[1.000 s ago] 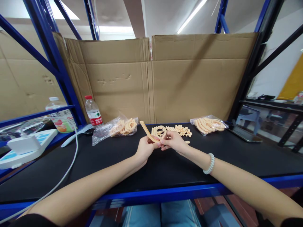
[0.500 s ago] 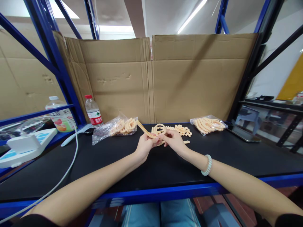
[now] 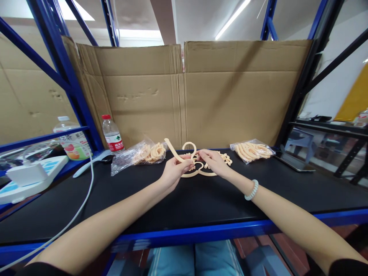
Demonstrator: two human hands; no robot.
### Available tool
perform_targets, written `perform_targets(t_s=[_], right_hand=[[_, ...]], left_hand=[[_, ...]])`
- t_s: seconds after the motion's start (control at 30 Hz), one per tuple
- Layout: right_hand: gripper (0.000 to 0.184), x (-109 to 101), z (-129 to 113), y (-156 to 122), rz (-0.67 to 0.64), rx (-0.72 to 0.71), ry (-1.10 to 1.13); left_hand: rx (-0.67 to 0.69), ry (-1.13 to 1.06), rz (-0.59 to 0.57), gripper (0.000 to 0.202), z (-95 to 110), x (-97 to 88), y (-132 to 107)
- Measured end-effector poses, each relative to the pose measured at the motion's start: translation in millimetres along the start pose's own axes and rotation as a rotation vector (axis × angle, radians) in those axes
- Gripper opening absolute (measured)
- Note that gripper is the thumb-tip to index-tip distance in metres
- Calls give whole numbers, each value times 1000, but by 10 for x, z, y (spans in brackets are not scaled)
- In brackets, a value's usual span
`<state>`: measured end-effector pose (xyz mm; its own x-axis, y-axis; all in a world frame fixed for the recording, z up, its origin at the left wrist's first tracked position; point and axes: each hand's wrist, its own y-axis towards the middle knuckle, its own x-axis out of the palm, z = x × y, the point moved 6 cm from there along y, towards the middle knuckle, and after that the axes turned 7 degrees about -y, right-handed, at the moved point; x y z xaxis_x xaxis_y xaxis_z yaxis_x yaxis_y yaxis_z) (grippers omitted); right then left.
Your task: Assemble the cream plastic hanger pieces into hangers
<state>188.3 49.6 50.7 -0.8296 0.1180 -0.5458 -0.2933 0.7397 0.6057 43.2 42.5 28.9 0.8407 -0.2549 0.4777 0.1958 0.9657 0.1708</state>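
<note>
My left hand (image 3: 176, 169) is closed on a pale beige curved strip (image 3: 172, 149), perhaps wood, whose straight end points up and left. Above its fingertips rises a hook-shaped curl (image 3: 189, 143) of the same material; whether strip and curl are one piece is unclear. Close to the right of the curl, my right hand (image 3: 214, 161) has its fingers bent together, and what they grip is hidden. Below both hands, curved scroll pieces (image 3: 189, 175) lie on the black tabletop. Small beige pieces (image 3: 226, 158) are heaped behind my right hand.
Clear plastic bags of beige pieces lie at left (image 3: 155, 153) and right (image 3: 253, 149). A red-capped bottle (image 3: 112, 136), a white power strip (image 3: 43, 176) and its cable stand left. Cardboard (image 3: 244, 96) walls the back; a dark flat device (image 3: 296, 163) lies right.
The curl now stands up above my left fingertips, where a flatter ring shape showed between the hands before. My hands are slightly farther apart, and scroll pieces below them have come into view.
</note>
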Motion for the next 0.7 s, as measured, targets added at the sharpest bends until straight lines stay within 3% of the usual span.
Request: perform_targets(t_s=[0.07, 0.17, 0.33, 0.7], right_hand=[[24, -40, 47, 41, -41, -108, -252], [24, 58, 166, 57, -236, -271, -526], [22, 226, 341, 48, -453, -312, -580], [20, 139, 451, 34, -459, -256, -598]], left_hand=[[29, -39, 55, 26, 53, -44, 31], [57, -78, 101, 20, 98, -97, 67], [42, -84, 114, 16, 101, -89, 56], [40, -100, 128, 13, 122, -96, 61]])
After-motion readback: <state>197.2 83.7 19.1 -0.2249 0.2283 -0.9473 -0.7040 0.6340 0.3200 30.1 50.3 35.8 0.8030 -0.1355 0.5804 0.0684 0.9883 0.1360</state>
